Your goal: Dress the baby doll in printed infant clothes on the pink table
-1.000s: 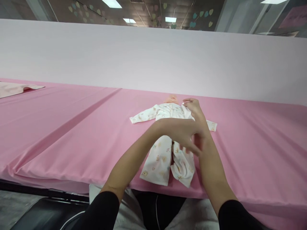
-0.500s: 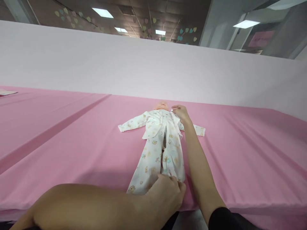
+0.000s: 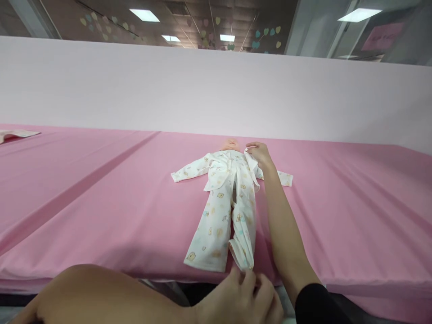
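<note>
Two hands are at a white printed sleeper (image 3: 212,229) in the head view, spread on a pink tablecloth (image 3: 101,202) below a doll's head (image 3: 230,144). The cotton looks light and limp, probably easiest to take by its edges. The right hand (image 3: 259,155) pinches the front edge near the neck; the left hand (image 3: 239,294), fingers curled, is at one leg cuff, its grip unclear.

We count one table (image 3: 101,202) carrying one baby doll (image 3: 230,144) dressed in one printed sleepsuit (image 3: 219,211), with two sleeves (image 3: 189,170) and two legs (image 3: 211,234). One folded cloth (image 3: 16,134) lies at the table's left end. We count one left hand (image 3: 241,294), one right hand (image 3: 259,154), and four ceiling lights (image 3: 144,15) above the table.
</note>
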{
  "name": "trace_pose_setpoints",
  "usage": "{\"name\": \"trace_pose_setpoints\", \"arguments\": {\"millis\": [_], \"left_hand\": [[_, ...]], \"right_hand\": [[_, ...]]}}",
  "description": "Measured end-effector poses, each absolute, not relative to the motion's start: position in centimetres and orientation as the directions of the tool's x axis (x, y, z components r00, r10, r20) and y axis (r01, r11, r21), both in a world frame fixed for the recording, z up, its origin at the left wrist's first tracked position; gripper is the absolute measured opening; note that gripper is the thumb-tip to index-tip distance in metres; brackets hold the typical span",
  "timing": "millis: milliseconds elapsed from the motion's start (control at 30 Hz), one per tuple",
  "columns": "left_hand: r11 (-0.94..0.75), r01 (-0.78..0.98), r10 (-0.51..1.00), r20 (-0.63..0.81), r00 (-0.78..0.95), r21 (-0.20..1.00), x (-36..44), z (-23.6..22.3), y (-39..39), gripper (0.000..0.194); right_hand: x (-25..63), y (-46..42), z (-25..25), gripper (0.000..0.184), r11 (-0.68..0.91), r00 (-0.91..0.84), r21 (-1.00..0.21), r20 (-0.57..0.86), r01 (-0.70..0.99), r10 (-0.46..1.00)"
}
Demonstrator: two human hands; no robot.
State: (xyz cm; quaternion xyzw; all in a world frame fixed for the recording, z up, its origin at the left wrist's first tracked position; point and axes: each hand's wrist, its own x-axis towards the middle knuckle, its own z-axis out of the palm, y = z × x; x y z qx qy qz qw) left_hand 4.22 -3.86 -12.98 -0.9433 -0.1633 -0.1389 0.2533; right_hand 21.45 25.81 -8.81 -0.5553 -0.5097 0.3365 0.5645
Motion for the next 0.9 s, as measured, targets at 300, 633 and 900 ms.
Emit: {"name": "trace_pose_setpoints", "arguments": {"millis": [300,633,900], "left_hand": [[-0.721,0.529,0.500,0.193,0.844,-0.447,3.8,-13.6,0.4,0.028],[-0.892,0.392,0.399,0.018,0.917,-0.227,3.1,-11.5,-3.5,0.025],[-0.910,0.319,0.289,0.146,0.946,-0.265,4.7,-10.8,-0.1,0.013]], "right_hand": [[21.5,25.8,-8.8,0.027,0.160,0.235,-0.972,0.199,0.173,0.951],[21.4,25.6,-8.6,0.028,0.143,0.237,-0.972,0.187,0.188,0.954],[21.5,25.9,-8.9,0.028,0.151,0.218,-0.966,0.197,0.209,0.956]]}}
